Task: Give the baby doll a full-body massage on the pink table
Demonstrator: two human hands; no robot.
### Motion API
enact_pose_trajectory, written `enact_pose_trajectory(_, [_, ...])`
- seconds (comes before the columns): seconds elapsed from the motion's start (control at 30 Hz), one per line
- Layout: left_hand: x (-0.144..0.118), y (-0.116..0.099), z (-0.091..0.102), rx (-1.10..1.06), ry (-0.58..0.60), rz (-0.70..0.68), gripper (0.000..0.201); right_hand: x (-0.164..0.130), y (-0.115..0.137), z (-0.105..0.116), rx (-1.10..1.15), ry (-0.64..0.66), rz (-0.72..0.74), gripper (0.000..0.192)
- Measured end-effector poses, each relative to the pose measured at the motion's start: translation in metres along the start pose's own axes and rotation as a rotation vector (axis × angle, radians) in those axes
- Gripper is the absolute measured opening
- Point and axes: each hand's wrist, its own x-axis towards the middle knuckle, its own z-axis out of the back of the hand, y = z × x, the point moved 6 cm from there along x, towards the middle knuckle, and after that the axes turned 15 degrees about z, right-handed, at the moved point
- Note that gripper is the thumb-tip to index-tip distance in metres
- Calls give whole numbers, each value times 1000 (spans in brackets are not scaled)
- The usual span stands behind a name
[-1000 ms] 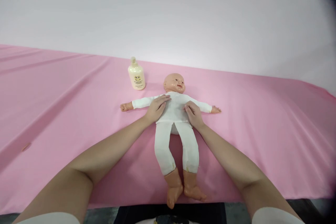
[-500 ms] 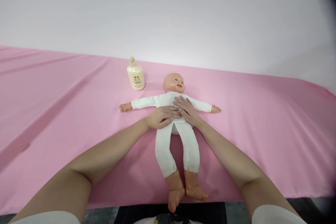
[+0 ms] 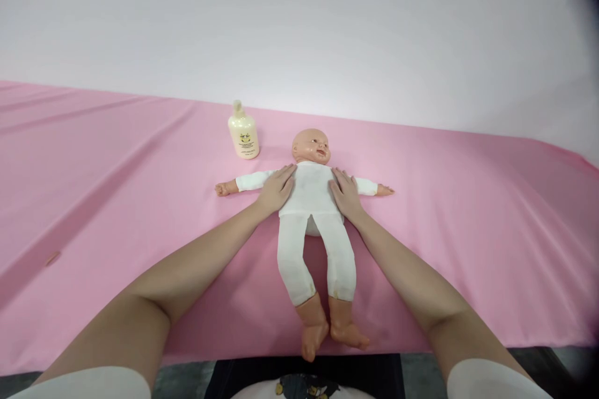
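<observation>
A baby doll (image 3: 311,190) with a white cloth body lies on its back, arms spread and feet toward me. Its bald plastic head is turned to the right. My left hand (image 3: 277,189) rests flat at the doll's shoulder on the left side, fingers stretched out and lying close together. On the other side, my right hand (image 3: 345,193) lies flat over the edge of the chest and shoulder, its fingers also extended. Neither hand grasps anything. Both palms are hidden against the doll.
A cream pump bottle (image 3: 244,135) with a dark printed label stands beyond the doll's arm on the left. Pink cloth (image 3: 444,218) covers the table, with folds at the left. A small brownish piece (image 3: 53,259) lies there. Behind rises a white surface (image 3: 299,31).
My hands have slid apart from the middle of the doll's chest. The left went outward and up to one shoulder, the right outward to the other side.
</observation>
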Motion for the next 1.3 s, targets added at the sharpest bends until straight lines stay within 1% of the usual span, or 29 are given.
enact_pose_trajectory(0.07, [0, 0, 1, 63, -26, 9, 54, -1, -7, 4, -85, -27, -40, 56])
enact_pose_trajectory(0.13, [0, 2, 2, 131, -58, 48, 54, -2, -15, 8, -160, -47, -72, 55])
enact_pose_trajectory(0.2, [0, 7, 2, 185, -91, 95, 54, -3, -21, 11, -205, -78, -86, 54])
enact_pose_trajectory(0.27, [0, 10, 2, 204, -120, 113, 54, -3, -23, 13, -218, -110, -82, 52])
enact_pose_trajectory(0.37, [-1, 8, 3, 178, -173, 68, 51, -3, -20, 14, -215, -138, -60, 47])
enact_pose_trajectory(0.43, [-3, 1, 6, 164, -203, 4, 47, -3, -13, 18, -226, -181, -26, 39])
enact_pose_trajectory(0.5, [-5, -6, 8, 168, -197, -39, 43, -2, -4, 22, -249, -213, 38, 29])
enact_pose_trajectory(0.57, [-5, -9, 8, 184, -130, -14, 39, 1, 4, 24, -277, -177, 81, 23])
enact_pose_trajectory(0.6, [-5, -9, 8, 196, -86, 19, 38, 2, 6, 24, -297, -132, 73, 23])
enact_pose_trajectory(0.67, [-6, -9, 8, 231, -26, 88, 37, 3, 8, 23, -366, -15, 0, 24])
enact_pose_trajectory(0.73, [-8, -10, 10, 281, -18, 119, 39, 3, 8, 21, -461, 95, -84, 29])
enact_pose_trajectory(0.8, [-8, -11, 11, 316, -28, 125, 42, 2, 10, 21, -543, 159, -110, 36])
enact_pose_trajectory(0.83, [-8, -11, 10, 327, -27, 126, 43, 2, 11, 20, -571, 165, -103, 38])
enact_pose_trajectory(0.9, [-8, -10, 9, 336, -26, 125, 46, 2, 14, 20, -599, 136, -62, 43])
enact_pose_trajectory(0.97, [-8, -9, 8, 340, -35, 111, 46, 1, 17, 20, -591, 100, -17, 46])
enact_pose_trajectory(1.03, [-8, -9, 8, 341, -49, 90, 44, 1, 18, 20, -562, 106, -7, 46])
enact_pose_trajectory(1.2, [-10, -14, 8, 396, -54, 84, 36, 1, 25, 23, -567, 195, -116, 40])
enact_pose_trajectory(1.3, [-12, -19, 10, 501, -69, 131, 35, 2, 31, 25, -570, 224, -154, 33])
